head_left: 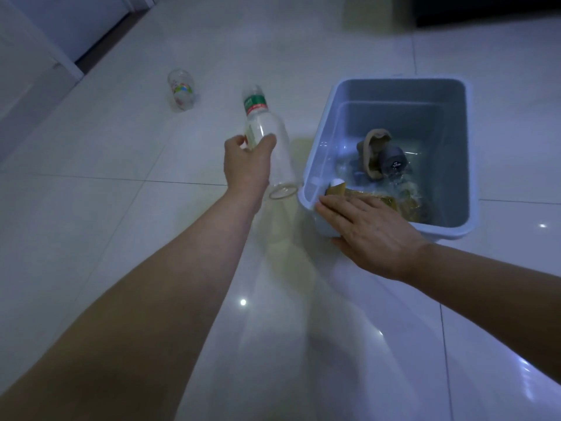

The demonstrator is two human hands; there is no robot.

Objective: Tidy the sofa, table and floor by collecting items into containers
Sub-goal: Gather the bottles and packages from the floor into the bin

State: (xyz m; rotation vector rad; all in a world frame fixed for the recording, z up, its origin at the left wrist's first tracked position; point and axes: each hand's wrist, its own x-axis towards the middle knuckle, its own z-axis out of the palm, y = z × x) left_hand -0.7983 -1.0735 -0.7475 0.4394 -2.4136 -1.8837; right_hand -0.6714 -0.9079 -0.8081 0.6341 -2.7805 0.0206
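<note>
My left hand [247,164] grips a clear empty plastic bottle [270,138] with a green and red label, held just left of the bin with its cap end pointing away. My right hand [368,235] lies flat on the near left corner of a pale blue plastic bin [455,86] that stands on the floor. Inside the bin lie a brown sock [375,153], a grey round object [393,161], a yellowish packet [391,203] and clear plastic. A clear plastic cup [181,89] with a coloured print lies on its side on the floor at the far left.
The floor is glossy white tile [121,208] with bright reflections. A white cabinet or door frame [45,50] stands at the far left. A dark piece of furniture [485,10] sits at the top right behind the bin.
</note>
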